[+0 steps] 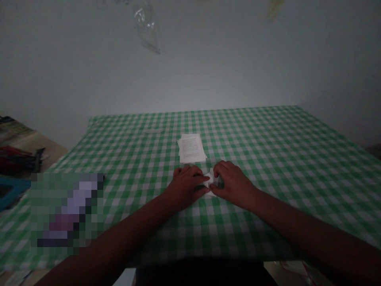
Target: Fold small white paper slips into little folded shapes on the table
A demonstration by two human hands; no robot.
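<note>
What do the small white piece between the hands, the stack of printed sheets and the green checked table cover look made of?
The small white piece looks like creased paper, though it is mostly hidden and dim. The stack of printed sheets looks like matte paper, with thin, flat edges and lines of print. The green checked cover looks like woven cloth or possibly printed oilcloth, with a low sheen.

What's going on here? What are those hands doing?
A person's left hand and right hand are holding a small piece of white paper between them, and their fingers cover part of it. It sits on a green and white checked tablecloth. Just beyond the hands lies a small stack of printed paper sheets, which nobody is touching.
</note>
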